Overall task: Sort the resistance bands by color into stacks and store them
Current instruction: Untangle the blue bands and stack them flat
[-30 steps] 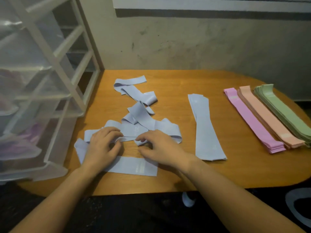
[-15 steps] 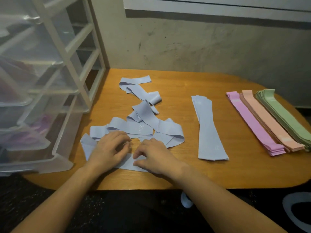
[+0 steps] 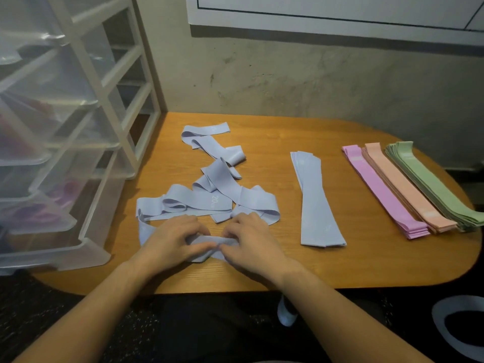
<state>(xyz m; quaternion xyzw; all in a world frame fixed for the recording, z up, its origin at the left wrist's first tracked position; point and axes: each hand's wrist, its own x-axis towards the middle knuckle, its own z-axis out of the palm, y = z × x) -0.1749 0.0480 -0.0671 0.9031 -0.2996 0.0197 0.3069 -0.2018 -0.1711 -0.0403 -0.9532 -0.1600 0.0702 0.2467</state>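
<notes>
At the table's [image 3: 340, 268] six o'clock edge, the left hand [image 3: 172, 241] and right hand [image 3: 252, 243] meet knuckle to knuckle, each pinching the same blue band [image 3: 207, 243] bunched between their fingertips; its far end trails out to nine o'clock of the left hand. Just beyond the hands, toward twelve o'clock, a loose tangle of blue bands [image 3: 214, 195] sprawls unsorted, one marked "20". To three o'clock of that tangle lies a neat blue stack [image 3: 314, 205], and well apart at the table's three o'clock end sit three tidy stacks side by side and touching: pink stack [image 3: 385, 195], peach stack [image 3: 408, 191], green stack [image 3: 434, 184]. At nine o'clock a clear plastic drawer unit [image 3: 65, 142] stands on the table; purplish and pinkish shapes show dimly through its lower drawers, too blurred to identify.
</notes>
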